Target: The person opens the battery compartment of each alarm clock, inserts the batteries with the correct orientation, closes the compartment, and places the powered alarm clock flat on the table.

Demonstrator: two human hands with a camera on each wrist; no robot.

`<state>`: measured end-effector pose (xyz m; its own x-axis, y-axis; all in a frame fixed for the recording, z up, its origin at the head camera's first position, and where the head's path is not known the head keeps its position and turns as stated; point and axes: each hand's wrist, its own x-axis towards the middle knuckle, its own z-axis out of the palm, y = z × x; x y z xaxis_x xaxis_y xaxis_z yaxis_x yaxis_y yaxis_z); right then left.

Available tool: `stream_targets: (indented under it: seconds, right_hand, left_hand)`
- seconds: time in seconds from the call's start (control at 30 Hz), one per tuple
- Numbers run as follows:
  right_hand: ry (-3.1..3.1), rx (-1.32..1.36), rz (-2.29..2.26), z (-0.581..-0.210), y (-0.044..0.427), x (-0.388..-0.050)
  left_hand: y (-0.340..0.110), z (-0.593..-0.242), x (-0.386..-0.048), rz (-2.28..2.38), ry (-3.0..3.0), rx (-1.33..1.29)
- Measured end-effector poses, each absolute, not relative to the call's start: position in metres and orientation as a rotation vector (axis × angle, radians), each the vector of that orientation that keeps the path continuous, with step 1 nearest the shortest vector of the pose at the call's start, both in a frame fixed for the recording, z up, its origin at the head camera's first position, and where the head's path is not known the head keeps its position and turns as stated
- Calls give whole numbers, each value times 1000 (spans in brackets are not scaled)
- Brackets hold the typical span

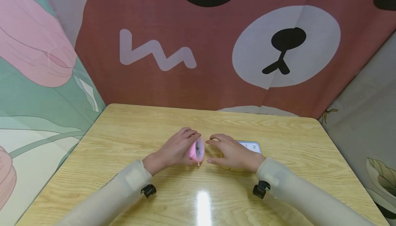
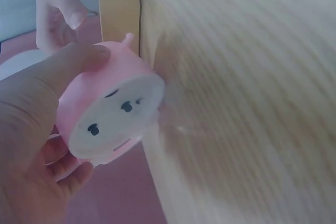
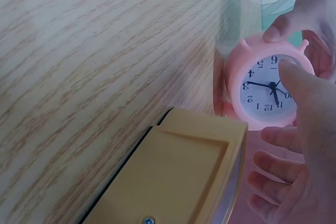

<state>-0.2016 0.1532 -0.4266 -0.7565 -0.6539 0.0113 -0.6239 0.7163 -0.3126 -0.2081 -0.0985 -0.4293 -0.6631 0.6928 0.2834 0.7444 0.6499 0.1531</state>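
Note:
A small round pink alarm clock (image 1: 198, 151) with short legs is gripped by my left hand (image 1: 176, 148), thumb on one side and fingers on the other. In the left wrist view its pale back, printed with a simple face, is turned to the camera. The right wrist view shows its white dial (image 3: 262, 90) with black numerals, upside down there. My right hand (image 1: 233, 152) is close by on the dial side, fingers parted and loosely bent, holding nothing. Beneath and behind that hand stands a yellow-cased clock (image 1: 254, 146), mostly hidden by it.
Both clocks are on a light wood table (image 1: 139, 126). A reddish-brown cloth with a cartoon bear (image 1: 286, 47) hangs behind the table. Flower-patterned cloth (image 1: 37, 47) hangs at the left and a pale cloth (image 1: 365, 116) at the right.

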Motion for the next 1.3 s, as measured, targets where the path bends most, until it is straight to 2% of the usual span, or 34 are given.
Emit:
stream_targets:
  seconds: [0.47, 1.3]
  right_hand:
    - [2849, -1056, -434, -427, 153, -203]
    - [2861, -1009, -404, -430, 145, -202]
  left_hand:
    - [-104, -442, -209, -649, -2747, -1007]
    - [-118, -455, -206, -769, -2770, -912]
